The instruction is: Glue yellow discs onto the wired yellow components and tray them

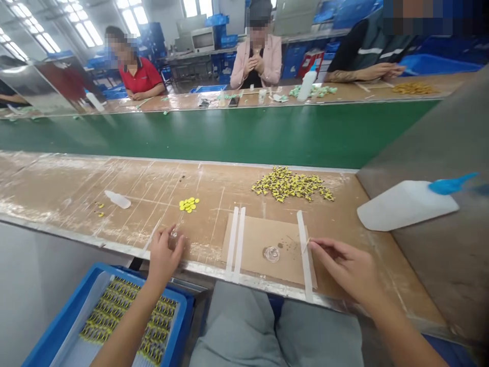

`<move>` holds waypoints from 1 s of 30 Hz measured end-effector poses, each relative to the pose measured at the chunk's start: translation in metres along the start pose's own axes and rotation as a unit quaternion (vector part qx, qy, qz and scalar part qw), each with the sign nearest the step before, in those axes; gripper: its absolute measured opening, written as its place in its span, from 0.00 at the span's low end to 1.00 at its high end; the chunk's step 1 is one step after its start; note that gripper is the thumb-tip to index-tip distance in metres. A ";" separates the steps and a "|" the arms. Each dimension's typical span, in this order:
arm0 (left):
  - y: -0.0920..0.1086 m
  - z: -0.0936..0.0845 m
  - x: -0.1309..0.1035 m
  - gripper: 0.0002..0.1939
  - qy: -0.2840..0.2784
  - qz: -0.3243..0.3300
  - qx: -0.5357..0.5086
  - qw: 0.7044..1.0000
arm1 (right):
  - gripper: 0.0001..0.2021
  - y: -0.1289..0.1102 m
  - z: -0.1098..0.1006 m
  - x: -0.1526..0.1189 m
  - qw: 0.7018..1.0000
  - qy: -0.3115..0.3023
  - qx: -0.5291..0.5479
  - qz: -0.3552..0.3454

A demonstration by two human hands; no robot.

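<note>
My right hand [346, 265] pinches a thin pale stick [306, 245], which looks like a toothpick, beside the right tape strip [304, 260] of a cardboard sheet [254, 237]. On that sheet, left of the stick, sits a small clear round dish [271, 254] with dark specks near it. My left hand [166, 255] rests low over the bench, fingers apart; something small and shiny near its fingertips is too small to name. Beyond it lie several yellow discs [188, 204]. A pile of small yellow-and-black pieces [290, 184] lies behind the cardboard.
A white bottle with a blue nozzle [407, 206] lies at right, by a metal panel [439, 127]. A small white bottle [117, 199] lies at left. Below is a blue crate [89, 285] holding rows of yellow-and-black pieces. Across the green belt [214, 132], several people sit working.
</note>
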State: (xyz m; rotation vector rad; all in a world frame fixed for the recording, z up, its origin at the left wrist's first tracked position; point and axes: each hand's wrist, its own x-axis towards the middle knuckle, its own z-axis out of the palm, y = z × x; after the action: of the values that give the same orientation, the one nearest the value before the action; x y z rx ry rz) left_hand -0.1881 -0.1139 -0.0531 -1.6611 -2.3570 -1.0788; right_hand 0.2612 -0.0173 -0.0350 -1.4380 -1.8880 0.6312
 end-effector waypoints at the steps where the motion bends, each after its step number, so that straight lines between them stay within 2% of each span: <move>1: 0.000 0.010 0.017 0.27 -0.006 -0.005 0.004 1.000 | 0.16 0.002 0.002 0.011 1.000 -0.008 -0.001 0.008; 3: -0.002 0.028 0.047 0.34 -0.032 -0.013 -0.001 0.999 | 0.17 0.005 0.009 0.036 0.999 -0.020 -0.026 0.002; 5: -0.003 0.043 0.069 0.37 -0.070 -0.007 -0.006 0.998 | 0.17 0.007 0.019 0.063 0.997 -0.021 -0.064 -0.036; 8: 0.002 0.060 0.085 0.32 -0.097 0.008 -0.003 0.995 | 0.16 0.008 0.039 0.101 0.989 -0.013 -0.094 -0.118; 11: 0.012 0.074 0.088 0.25 -0.114 0.036 -0.005 0.993 | 0.16 0.009 0.057 0.125 0.984 -0.007 -0.079 -0.160; 15: 0.028 0.090 0.089 0.20 -0.125 0.078 -0.016 0.989 | 0.19 0.017 0.070 0.135 0.982 -0.002 -0.050 -0.182; 20: 0.043 0.106 0.102 0.14 -0.124 0.110 -0.038 0.986 | 0.21 0.039 0.081 0.140 0.977 -0.009 -0.038 -0.208; 25: 0.046 0.108 0.105 0.13 -0.112 0.116 -0.067 0.985 | 0.22 0.049 0.086 0.145 0.977 -0.005 -0.043 -0.210; 30: 0.044 0.106 0.098 0.14 -0.090 0.098 -0.084 0.988 | 0.19 0.058 0.084 0.145 0.980 -0.037 -0.045 -0.188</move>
State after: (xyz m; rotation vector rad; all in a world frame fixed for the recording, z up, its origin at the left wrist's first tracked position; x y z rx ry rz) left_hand -0.1565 0.0329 -0.0692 -2.0813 -2.1927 -1.1619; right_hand 0.2103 0.1395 -0.1001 -1.0790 -2.1965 0.4248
